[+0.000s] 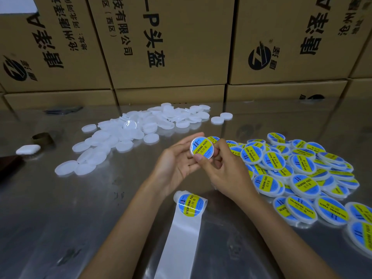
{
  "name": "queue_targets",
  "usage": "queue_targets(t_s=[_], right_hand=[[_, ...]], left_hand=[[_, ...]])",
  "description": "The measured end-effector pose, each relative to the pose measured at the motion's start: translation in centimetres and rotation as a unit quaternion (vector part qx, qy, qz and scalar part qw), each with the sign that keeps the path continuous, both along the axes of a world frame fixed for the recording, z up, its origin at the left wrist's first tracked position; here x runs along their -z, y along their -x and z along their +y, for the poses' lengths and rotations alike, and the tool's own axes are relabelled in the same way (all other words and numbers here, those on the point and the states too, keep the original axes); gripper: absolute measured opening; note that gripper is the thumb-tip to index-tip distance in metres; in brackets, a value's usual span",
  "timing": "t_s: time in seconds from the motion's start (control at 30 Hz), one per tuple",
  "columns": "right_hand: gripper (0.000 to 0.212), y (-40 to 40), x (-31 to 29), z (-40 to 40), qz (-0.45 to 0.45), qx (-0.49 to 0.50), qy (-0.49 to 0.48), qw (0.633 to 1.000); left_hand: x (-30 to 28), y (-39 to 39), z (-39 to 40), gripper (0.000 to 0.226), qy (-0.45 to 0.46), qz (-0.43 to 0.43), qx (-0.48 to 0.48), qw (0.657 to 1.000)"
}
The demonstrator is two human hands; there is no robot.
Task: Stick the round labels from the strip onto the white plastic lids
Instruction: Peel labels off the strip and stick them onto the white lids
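Observation:
Both hands hold one white lid (203,148) with a blue and yellow round label on its face, above the table's middle. My left hand (177,162) cradles it from the left with fingers behind it. My right hand (219,166) pinches it, thumb on its lower edge. The label strip (184,234) lies below the hands, white backing running toward me, with one round label (191,204) at its far curled end. A pile of plain white lids (128,133) lies at the left and back. Several labelled lids (298,174) are heaped at the right.
Stacked cardboard boxes (171,43) wall off the back of the shiny metal table (70,208). A small white case (28,149) and a brown tape roll (43,138) sit at the far left. A dark flat item (64,110) lies near the boxes.

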State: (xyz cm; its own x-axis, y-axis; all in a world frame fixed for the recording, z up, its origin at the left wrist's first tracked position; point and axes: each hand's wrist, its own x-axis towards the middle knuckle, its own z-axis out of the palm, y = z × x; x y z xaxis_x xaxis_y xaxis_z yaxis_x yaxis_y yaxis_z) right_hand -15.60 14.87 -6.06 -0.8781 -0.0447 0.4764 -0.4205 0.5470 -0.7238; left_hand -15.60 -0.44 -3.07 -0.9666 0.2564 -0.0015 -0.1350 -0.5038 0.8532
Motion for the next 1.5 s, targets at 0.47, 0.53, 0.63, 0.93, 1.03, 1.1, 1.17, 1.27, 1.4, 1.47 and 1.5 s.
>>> queue_targets(t_s=[0.47, 0.53, 0.63, 0.93, 1.03, 1.1, 1.17, 1.27, 1.4, 1.47, 1.5], right_hand=[[0.025, 0.0, -0.1, 0.2, 0.038, -0.007, -0.001, 0.999], [0.032, -0.2, 0.0, 0.1, 0.034, 0.000, -0.019, 0.999], [0.056, -0.4, 0.1, -0.3, 0.027, 0.045, -0.077, 0.996], [0.032, 0.2, -0.1, 0.0, 0.098, 0.116, -0.043, 0.988], [0.018, 1.1, -0.1, 1.8, 0.091, 0.189, -0.049, 0.976], [0.021, 1.4, -0.1, 2.7, 0.055, 0.195, -0.065, 0.977], [0.022, 1.5, 0.0, 2.9, 0.035, 0.191, -0.077, 0.978], [0.018, 1.4, 0.0, 2.8, 0.025, 0.187, -0.087, 0.978], [0.011, 1.5, 0.0, 2.8, 0.013, 0.158, -0.096, 0.983], [0.005, 1.3, -0.4, 2.8, 0.003, 0.093, -0.055, 0.994], [0.006, 1.1, -0.7, 2.7, -0.030, 0.036, -0.027, 0.999]], left_hand=[[0.7, 0.0, 0.4, 0.021, 0.076, 0.068, -0.071, 0.992], [0.8, 0.0, 0.4, 0.020, 0.093, 0.070, -0.094, 0.989], [0.8, 0.1, 0.5, 0.019, 0.106, 0.071, -0.123, 0.984], [0.8, 0.4, 0.5, 0.028, 0.100, 0.018, -0.083, 0.991], [0.9, 0.7, -0.3, 0.027, 0.085, -0.001, -0.110, 0.990], [1.3, 0.8, -0.8, 0.023, 0.107, -0.005, -0.122, 0.987], [1.7, 0.9, -0.8, 0.023, 0.140, -0.011, -0.128, 0.982], [2.1, 1.0, -0.6, 0.022, 0.178, -0.016, -0.150, 0.972], [2.4, 1.2, -1.2, 0.022, 0.229, -0.016, -0.184, 0.956], [2.6, 1.4, -1.5, 0.022, 0.240, -0.020, -0.192, 0.951], [2.6, 1.4, -1.7, 0.022, 0.246, -0.021, -0.196, 0.949]])
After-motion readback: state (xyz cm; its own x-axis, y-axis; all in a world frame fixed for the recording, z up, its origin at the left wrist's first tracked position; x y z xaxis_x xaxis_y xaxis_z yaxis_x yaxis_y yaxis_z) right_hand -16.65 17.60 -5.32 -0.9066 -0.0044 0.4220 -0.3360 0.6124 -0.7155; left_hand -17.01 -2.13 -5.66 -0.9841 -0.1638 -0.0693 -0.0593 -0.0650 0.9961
